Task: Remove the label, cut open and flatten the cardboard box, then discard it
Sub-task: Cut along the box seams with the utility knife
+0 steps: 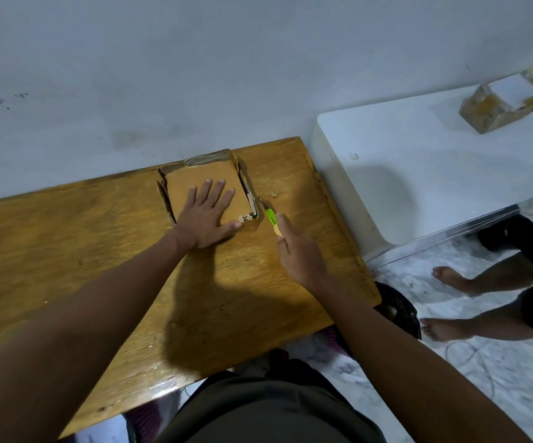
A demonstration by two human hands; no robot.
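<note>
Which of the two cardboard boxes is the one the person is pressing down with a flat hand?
The cardboard box on the wooden table, under the left hand. The other box lies untouched on the white surface.

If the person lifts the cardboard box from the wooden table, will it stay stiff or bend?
The cardboard box probably bends: its side walls look torn and splay outward. It is likely light, since it is small and thin-walled. It seems unlikely to slide now, as the left hand presses flat on it.

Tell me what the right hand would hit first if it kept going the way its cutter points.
Likely the cardboard box: the right hand aims the green cutter up-left at its right side wall, though depth is uncertain.
</note>
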